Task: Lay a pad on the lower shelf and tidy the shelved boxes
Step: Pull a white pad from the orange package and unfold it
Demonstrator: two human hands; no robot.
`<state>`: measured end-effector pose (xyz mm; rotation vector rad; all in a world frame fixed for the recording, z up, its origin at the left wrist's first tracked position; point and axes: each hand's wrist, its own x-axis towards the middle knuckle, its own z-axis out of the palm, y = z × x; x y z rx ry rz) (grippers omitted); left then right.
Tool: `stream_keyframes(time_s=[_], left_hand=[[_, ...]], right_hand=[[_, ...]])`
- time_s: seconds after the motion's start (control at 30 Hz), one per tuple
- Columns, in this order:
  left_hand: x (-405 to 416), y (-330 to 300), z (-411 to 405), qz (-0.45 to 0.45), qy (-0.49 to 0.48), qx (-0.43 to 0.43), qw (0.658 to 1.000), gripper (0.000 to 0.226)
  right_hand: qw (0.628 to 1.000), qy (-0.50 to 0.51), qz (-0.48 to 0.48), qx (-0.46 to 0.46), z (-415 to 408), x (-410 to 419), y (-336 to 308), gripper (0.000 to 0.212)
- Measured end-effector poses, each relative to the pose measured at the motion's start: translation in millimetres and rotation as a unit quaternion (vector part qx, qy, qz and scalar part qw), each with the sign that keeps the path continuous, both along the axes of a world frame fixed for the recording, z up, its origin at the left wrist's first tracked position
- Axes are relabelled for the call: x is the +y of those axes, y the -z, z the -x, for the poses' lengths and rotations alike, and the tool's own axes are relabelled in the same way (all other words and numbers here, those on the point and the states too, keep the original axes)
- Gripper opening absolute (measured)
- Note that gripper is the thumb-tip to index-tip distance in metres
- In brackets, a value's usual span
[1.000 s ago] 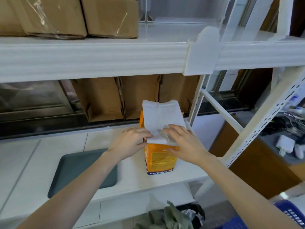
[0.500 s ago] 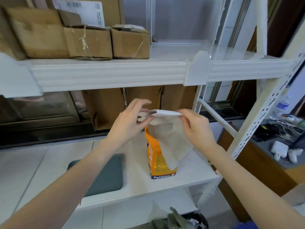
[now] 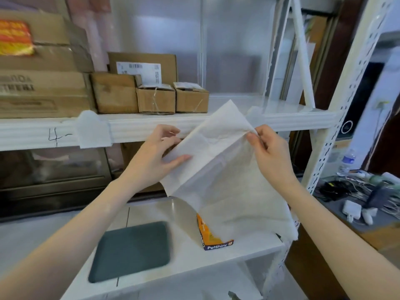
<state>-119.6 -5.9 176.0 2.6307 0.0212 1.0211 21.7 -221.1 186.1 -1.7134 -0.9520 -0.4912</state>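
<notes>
1. Both hands are up in front of the upper shelf rail [image 3: 151, 124], working a white absorbent pad [image 3: 225, 169] open in mid-air, above the lower shelf [image 3: 188, 252].
2. Right hand [image 3: 268, 152] pinches the pad's top edge between thumb and fingertips, closed tight on the sheet. Left hand [image 3: 155, 152] is looser: thumb over the folded flap, fingers behind it, half open.
3. To do this well, I'd say peel the folded left flap away from the body of the pad and draw the hands apart evenly, so it opens flat without tearing.
4. Then lower it clear of the orange PetShiny pack [image 3: 213, 239], which stands right under the hanging corner.
5. The pad looks thin, soft and creased along its folds, slightly translucent, its lower right edge frayed and draping past the shelf's edge.
6. A dark green mat [image 3: 129, 250] already lies on that shelf, left of the pack.
</notes>
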Motion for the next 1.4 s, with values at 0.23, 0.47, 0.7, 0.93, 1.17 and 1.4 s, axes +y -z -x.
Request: stream_keyframes(time_s=[0.23,0.47,0.7,0.93,1.17,1.4], left_hand=[[-10.5,-18.6,40.5,0.079,0.059,0.067,0.993,0.023],[-27.1,-28.4,54.9,0.129,0.028,0.008,0.991,0.043],[-33.7,-17.7,40.0,0.106,-0.043,-0.024,0.993,0.054],[-26.2,-26.0,32.4,0.065,-0.113,0.019,0.991,0.056],[-2.9,-28.1,48.9,0.104,-0.084,0.077,0.988,0.063],[35.4,-22.7,73.6,-0.093,-0.100,0.251,0.958,0.070]], right_hand=[[0.999,-0.005,0.029,0.035,21.1,-7.1,3.8,0.042],[0.975,0.031,0.206,0.072,25.8,2.2,26.5,0.038],[0.984,-0.090,0.136,0.077,90.7,17.4,2.3,0.025],[0.944,-0.160,0.286,0.021,126.2,28.8,-24.5,0.076],[0.947,-0.037,0.319,0.028,87.9,44.3,-11.9,0.045],[0.940,-0.008,0.339,-0.028,73.4,68.2,-13.4,0.030]])
